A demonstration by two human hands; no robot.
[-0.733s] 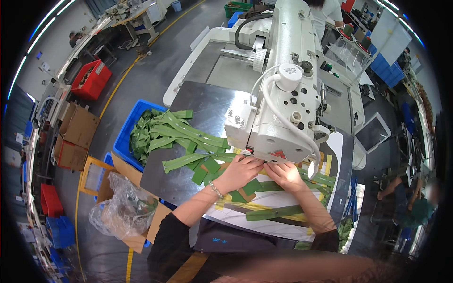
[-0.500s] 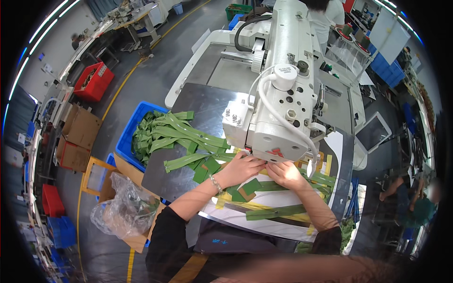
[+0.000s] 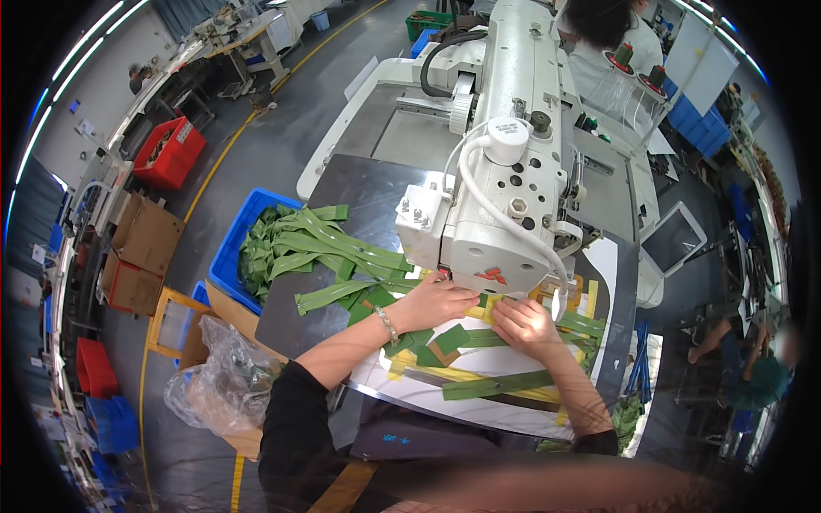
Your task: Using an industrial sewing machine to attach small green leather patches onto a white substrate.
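Below the head of a white sewing machine (image 3: pixel 505 244), both hands work over a white, yellow-edged template (image 3: pixel 410 386). My left hand (image 3: pixel 434 305), with a bead bracelet (image 3: pixel 386 323) at the wrist, has its fingers closed on a green fabric strip; the fingertips are partly hidden. To its right, my right hand (image 3: pixel 526 327) lies with fingers outstretched on the work, a small gap between the hands. Small green pieces (image 3: pixel 449 340) with a tan patch lie just nearer. Another green strip (image 3: pixel 498 385) crosses the template's near part.
At left, a blue bin (image 3: pixel 224 256) overflows with green zipper-like strips (image 3: pixel 295 244) onto the metal table (image 3: pixel 363 184). A clear plastic bag (image 3: pixel 218 376) sits over a cardboard box. A tablet-like screen (image 3: pixel 674 239) stands at right. Another person (image 3: pixel 603 73) is behind the machine.
My right hand has moved slightly right and nearer, away from my left hand, uncovering some green and yellow between them. My left hand stays nearly in place. The person behind has leaned into view.
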